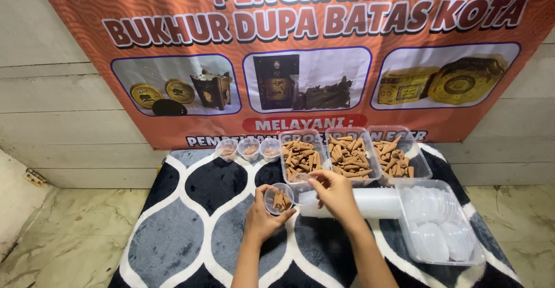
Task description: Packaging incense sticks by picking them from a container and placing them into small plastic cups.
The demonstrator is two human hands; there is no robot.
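The left hand (pixel 261 218) is clamped around a small clear plastic cup (pixel 278 199), light and probably easily squashed so best held by its sides, above the patterned rug (pixel 191 224), while the right hand (pixel 335 192), fingers pinched together, hovers over it, seemingly dropping in brittle brown incense cones (pixel 281 201).

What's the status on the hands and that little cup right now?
Left hand holds small clear cup, brown cones inside. Right hand over left tray of cones, fingers pinched. Stack of cups lies beside; nothing blocking.
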